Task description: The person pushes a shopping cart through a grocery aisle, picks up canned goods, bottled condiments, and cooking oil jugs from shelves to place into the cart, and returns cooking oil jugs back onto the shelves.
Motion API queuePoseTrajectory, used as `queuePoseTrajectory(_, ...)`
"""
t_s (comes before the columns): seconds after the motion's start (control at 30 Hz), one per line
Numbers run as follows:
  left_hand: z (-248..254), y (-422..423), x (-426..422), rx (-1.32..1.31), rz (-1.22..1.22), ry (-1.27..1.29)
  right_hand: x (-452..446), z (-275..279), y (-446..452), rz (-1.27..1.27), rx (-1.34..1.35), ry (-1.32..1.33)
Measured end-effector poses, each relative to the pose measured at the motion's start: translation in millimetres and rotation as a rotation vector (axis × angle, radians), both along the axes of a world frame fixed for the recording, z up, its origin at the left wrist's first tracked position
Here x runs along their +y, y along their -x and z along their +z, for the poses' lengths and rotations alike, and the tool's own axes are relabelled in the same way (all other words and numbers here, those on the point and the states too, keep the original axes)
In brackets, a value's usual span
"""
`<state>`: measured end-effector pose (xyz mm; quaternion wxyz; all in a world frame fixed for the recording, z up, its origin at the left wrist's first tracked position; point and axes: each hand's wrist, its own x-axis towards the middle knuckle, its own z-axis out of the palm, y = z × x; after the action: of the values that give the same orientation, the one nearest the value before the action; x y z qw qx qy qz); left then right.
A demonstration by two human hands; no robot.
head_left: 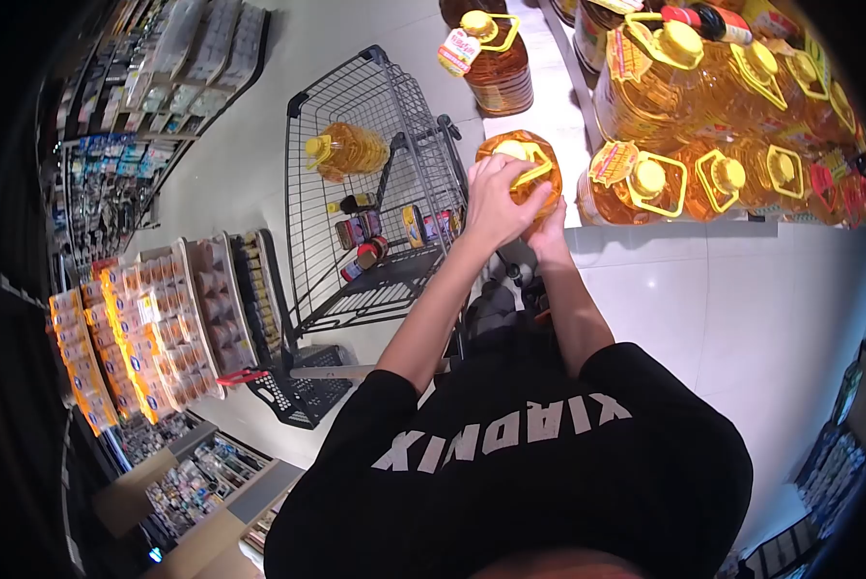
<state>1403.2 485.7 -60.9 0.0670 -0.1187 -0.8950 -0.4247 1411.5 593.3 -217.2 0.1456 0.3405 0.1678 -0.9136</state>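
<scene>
An oil bottle (517, 148) with a yellow cap and handle stands upright at the corner of the white display shelf (560, 145). From above, my left hand (499, 201) grips it at the yellow top. My right hand (547, 230) is against the bottle's near side, low down, its fingers partly hidden. Behind it on the shelf is another oil bottle (501, 82) with a tag. To the left, the shopping cart (307, 222) holds an oil bottle (358, 151) lying tilted, a red-capped jar (370, 253) and several small packs.
Several large oil bottles (650, 183) fill the display at the right. Egg trays (153, 323) are stacked at the left, near a black basket (303, 391) with a red handle. Goods shelves (201, 482) stand at the lower left, and pale floor (655, 289) shows right of my arms.
</scene>
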Motion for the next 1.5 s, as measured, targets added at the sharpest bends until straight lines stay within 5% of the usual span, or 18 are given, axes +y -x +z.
queuePoseTrajectory(0.1, -19.5, 3.1, 6.2, 0.090, 0.133, 0.100, -5.1, -0.4, 27.5, -0.115, 0.098, -0.080)
queuePoseTrajectory(0.2, -40.8, 24.6, 4.9, -0.190, 0.030, -0.196, -6.8, 0.6, 59.7, -0.091, 0.092, -0.082)
queuePoseTrajectory(0.5, -49.2, 65.3, -23.8, -0.145, -0.071, -0.130, -7.1, -25.0, 99.1, -0.016, 0.137, -0.211)
queuePoseTrajectory(0.67, -57.0, 26.3, -76.4, -0.085, -0.018, -0.258, -27.7, -16.8, 73.6, -0.049, 0.041, -0.028)
queuePoseTrajectory(0.73, -55.7, 3.7, -130.2, -0.131, 0.086, -0.166, -55.4, 14.7, 47.1, 0.092, -0.031, -0.377)
queuePoseTrajectory(0.87, -104.5, 0.7, -281.3, -0.100, 0.267, 0.149, -131.9, 89.4, 21.9, 0.157, 0.426, -0.788)
queuePoseTrajectory(0.97, -128.1, 41.8, -367.4, -0.099, 0.294, 0.247, -190.7, 91.5, 36.5, 0.388, 0.657, -0.901)
queuePoseTrajectory(1.13, -201.0, 113.5, -428.1, -0.179, 0.127, 0.615, -254.8, 28.2, 32.6, 0.796, 0.645, -1.198)
queuePoseTrajectory(1.3, -195.4, 115.9, -411.1, -0.334, 0.169, 0.430, -272.6, -31.7, -15.2, 0.937, 0.331, -1.100)
queuePoseTrajectory(1.37, -187.7, 132.2, -413.7, -0.586, 0.360, 0.164, -264.3, -63.7, -33.3, 1.073, 0.197, -1.213)
queuePoseTrajectory(1.43, -187.8, 151.3, -431.6, -0.475, 0.399, 0.259, -245.1, -109.2, -51.4, 1.196, 0.170, -1.311)
queuePoseTrajectory(1.5, -146.5, 168.7, -437.6, -0.529, 0.449, 0.141, -238.6, -105.9, -38.7, 1.178, 0.345, -1.711)
